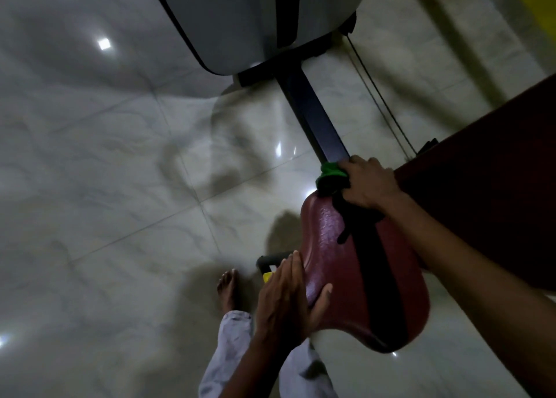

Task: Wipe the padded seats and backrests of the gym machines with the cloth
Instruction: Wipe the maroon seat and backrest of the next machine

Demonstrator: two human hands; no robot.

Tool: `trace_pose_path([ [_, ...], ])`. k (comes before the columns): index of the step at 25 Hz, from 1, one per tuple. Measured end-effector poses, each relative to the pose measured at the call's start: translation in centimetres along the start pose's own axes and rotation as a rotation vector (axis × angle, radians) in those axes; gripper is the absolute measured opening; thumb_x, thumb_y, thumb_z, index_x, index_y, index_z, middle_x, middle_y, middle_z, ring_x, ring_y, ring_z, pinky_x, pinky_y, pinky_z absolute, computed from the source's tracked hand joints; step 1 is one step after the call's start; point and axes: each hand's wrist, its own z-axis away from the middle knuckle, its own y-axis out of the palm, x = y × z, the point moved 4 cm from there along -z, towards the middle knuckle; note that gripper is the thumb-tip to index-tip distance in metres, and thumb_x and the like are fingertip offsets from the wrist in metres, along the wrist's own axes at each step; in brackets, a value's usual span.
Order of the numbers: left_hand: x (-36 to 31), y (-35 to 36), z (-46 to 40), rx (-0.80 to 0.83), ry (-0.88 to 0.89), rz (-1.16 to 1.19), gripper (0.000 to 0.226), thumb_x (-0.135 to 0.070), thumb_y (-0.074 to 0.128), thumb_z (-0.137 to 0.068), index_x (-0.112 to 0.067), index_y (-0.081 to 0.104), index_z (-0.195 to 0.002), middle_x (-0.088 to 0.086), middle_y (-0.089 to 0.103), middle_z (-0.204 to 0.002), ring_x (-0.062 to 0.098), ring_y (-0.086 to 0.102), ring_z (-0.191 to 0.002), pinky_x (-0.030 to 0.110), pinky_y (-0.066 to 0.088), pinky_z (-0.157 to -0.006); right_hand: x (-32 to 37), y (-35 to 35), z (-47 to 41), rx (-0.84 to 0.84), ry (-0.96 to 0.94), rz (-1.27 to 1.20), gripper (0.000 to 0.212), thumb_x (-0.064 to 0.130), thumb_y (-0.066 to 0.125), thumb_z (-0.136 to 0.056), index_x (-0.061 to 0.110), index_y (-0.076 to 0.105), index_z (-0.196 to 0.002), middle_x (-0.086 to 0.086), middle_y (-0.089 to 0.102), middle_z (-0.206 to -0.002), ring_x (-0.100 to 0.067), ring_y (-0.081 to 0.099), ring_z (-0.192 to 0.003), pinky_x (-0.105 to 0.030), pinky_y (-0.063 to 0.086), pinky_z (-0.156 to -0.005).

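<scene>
Right hand point(368, 182) grips bunched green-and-black cloth point(332, 177) at far narrow end of maroon padded seat point(334, 277). Seat's long axis runs toward person; unwiped length lies nearer. Left hand point(285, 300), fingers straight, braces seat's near left edge.

Left hand point(285, 295) low centre of frame, fingers straight, thumb spread, right hand point(368, 184) right of centre, fingers curled, forearm running to lower right
</scene>
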Motion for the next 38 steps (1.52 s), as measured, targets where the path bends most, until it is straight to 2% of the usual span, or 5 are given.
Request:
trace_pose_path([
  [8, -2.1, 0.1, -4.1, 0.131, 0.305, -0.020, 0.076, -0.057, 0.042, -0.084, -0.011, 0.031, -0.145, 0.016, 0.033, -0.151, 0.029, 0.042, -0.133, 0.045, 0.043, -0.099, -9.1, 3.4, 6.2, 0.092, 0.530, -0.449, 0.051, 0.030, 0.051, -0.090, 0.008, 0.043, -0.135, -0.021, 0.052, -0.128, -0.038, 0.053, -0.113, -0.039, 0.045, -0.091],
  [14, -5.7, 3.5, -9.9, 0.343, 0.616, -0.413, 0.070, -0.050, 0.039, -0.076, -0.001, 0.063, -0.119, 0.019, 0.060, -0.126, 0.035, 0.060, -0.113, 0.058, 0.049, -0.084, -10.2, 4.7, 8.5, -0.029, 0.545, -0.689, 0.043, 0.024, 0.053, -0.086, 0.023, 0.050, -0.129, -0.013, 0.059, -0.124, -0.034, 0.057, -0.112, -0.037, 0.047, -0.092],
  [21, -8.1, 3.8, -11.3, 0.461, 1.005, -0.578, 0.067, -0.048, 0.040, -0.080, -0.004, 0.057, -0.127, 0.013, 0.056, -0.134, 0.028, 0.052, -0.124, 0.051, 0.041, -0.098, -12.7, 11.1, 17.6, -0.100, 0.887, -0.923, 0.044, 0.015, 0.057, -0.083, 0.024, 0.054, -0.126, -0.012, 0.063, -0.118, -0.032, 0.059, -0.107, -0.034, 0.047, -0.084],
  [28, -10.1, 4.1, -12.1, 0.669, 1.417, -0.628, 0.069, -0.046, 0.012, -0.093, -0.010, 0.009, -0.151, 0.008, 0.004, -0.160, 0.023, 0.000, -0.147, 0.032, -0.014, -0.111, -8.8, 15.0, 22.8, -0.301, 1.270, -1.217, 0.032, 0.023, 0.059, -0.088, 0.011, 0.054, -0.117, -0.017, 0.061, -0.111, -0.033, 0.059, -0.099, -0.031, 0.043, -0.076],
  [38, -11.1, 7.8, -8.3, 0.807, 1.761, -0.558, 0.071, -0.051, 0.019, -0.094, -0.008, 0.021, -0.150, 0.009, 0.014, -0.158, 0.025, 0.006, -0.147, 0.036, -0.003, -0.118, -6.1, 18.0, 24.9, -0.512, 1.538, -1.456, 0.029, 0.025, 0.059, -0.088, 0.011, 0.058, -0.114, -0.015, 0.063, -0.110, -0.035, 0.059, -0.104, -0.032, 0.043, -0.082],
])
